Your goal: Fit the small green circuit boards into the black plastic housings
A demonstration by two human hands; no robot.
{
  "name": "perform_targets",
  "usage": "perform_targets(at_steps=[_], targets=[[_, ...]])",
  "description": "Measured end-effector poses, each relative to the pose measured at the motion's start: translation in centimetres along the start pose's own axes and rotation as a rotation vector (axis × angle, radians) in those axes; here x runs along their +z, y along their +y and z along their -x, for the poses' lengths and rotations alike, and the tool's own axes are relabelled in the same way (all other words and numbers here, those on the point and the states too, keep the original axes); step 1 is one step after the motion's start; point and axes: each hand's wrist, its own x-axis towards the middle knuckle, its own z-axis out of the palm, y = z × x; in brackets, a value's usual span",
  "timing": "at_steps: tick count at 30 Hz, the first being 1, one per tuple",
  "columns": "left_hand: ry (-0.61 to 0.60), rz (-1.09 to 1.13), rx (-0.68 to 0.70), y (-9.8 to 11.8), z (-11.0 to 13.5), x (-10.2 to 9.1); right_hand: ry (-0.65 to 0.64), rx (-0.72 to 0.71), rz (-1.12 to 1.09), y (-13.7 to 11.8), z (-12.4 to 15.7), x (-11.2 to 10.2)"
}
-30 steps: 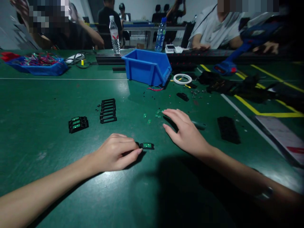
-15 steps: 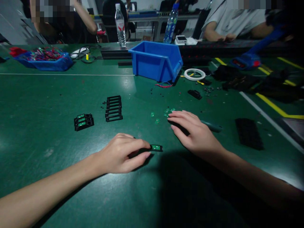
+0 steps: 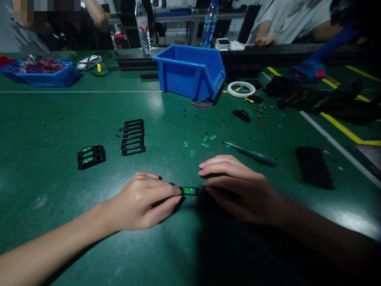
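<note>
My left hand (image 3: 145, 202) is closed, with thumb and fingers pinching a small black plastic frame (image 3: 197, 191) low over the green table. A little green circuit board (image 3: 189, 191) lies in that frame. Just right of its end hovers my right hand (image 3: 241, 186), fingers stretched out and somewhat apart, with nothing visible in them; its thumb is hidden. Beyond both hands are several loose green circuit boards (image 3: 204, 142). A screwdriver (image 3: 258, 157) with a green handle lies behind my right hand. To the left stand black frames fitted with green boards (image 3: 88, 160).
A row of bare black frames (image 3: 133, 152) lies left of centre. Farther back are a blue bin (image 3: 181, 77), a white tape roll (image 3: 241, 94) and a blue tray (image 3: 53, 79) of wires. A black block (image 3: 314, 167) lies right. Two people sit opposite.
My right hand has drawn back from the loose boards towards the black frame, uncovering the screwdriver's blade. My left hand still pinches the frame. The view has shifted slightly.
</note>
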Motion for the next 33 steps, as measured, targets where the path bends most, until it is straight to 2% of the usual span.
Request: perform_targets(at_steps=[10, 33], targets=[[0.008, -0.015, 0.024, 0.02, -0.05, 0.03, -0.083, -0.132, -0.016, 0.16, 0.27, 0.44], [0.016, -0.029, 0.048, -0.15, 0.19, 0.08, -0.121, -0.143, -0.023, 0.22, 0.35, 0.56]])
